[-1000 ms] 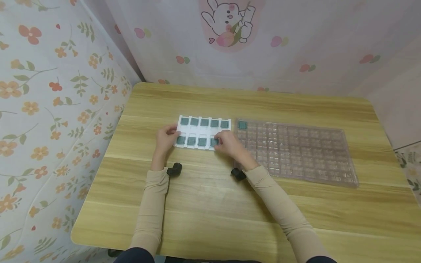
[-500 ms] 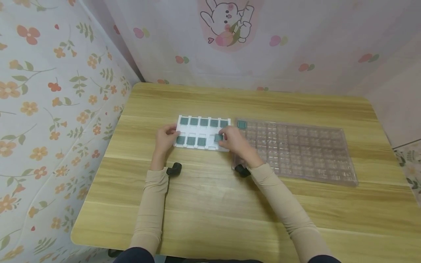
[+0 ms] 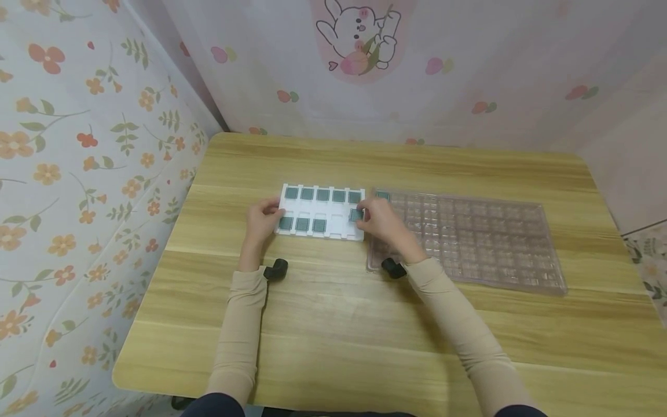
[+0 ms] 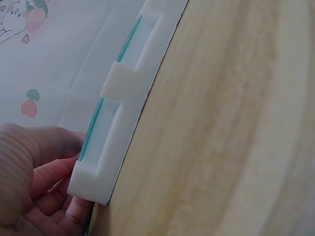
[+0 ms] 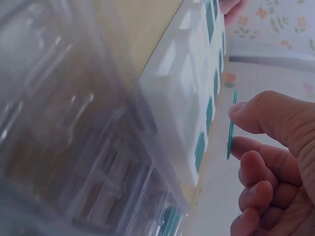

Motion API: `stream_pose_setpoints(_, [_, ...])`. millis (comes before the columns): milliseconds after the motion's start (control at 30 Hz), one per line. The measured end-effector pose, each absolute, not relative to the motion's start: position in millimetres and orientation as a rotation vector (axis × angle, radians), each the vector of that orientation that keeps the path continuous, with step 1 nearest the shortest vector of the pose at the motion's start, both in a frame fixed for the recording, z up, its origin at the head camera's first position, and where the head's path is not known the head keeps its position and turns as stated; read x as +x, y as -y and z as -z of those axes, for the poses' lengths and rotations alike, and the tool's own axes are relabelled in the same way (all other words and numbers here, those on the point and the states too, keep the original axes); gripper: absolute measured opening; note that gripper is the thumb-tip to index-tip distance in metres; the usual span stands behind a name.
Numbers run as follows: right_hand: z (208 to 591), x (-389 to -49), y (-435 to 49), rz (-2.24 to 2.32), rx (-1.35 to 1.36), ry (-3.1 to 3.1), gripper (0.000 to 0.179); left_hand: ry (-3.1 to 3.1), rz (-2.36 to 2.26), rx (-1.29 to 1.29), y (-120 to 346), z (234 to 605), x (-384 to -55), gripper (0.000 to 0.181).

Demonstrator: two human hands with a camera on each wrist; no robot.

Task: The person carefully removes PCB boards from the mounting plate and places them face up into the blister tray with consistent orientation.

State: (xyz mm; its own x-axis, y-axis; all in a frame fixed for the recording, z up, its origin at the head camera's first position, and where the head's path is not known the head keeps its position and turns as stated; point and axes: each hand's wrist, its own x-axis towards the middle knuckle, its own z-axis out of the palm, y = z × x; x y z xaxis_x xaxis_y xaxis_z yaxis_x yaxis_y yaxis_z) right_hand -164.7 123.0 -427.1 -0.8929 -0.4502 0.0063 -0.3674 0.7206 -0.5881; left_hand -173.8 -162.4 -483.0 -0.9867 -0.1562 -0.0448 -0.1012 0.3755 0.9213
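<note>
Green chip (image 5: 231,125) edge-on, pinched by right fingers (image 5: 256,115), left fingers (image 4: 34,169) gripping white tray (image 3: 333,229)

Wooden table (image 3: 339,324), rounded corners, pushed into a corner. Left wall: floral fabric (image 3: 78,174), orange flowers, green leaves. Back wall: pale pink sheet with a bunny print (image 3: 359,37) up top and small fruit motifs along it. Clear plastic blister tray (image 3: 484,243) on the table's right half, grid of small pockets, one green chip (image 3: 383,196) in its far-left corner pocket.
</note>
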Motion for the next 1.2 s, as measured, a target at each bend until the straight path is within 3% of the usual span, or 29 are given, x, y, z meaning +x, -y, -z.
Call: stream_pose_setpoints(1200, [435, -180, -176, 0.891, -0.526, -2.800, 0.031, 2.563, 1.696, 0.239, 162, 484, -173, 0.030])
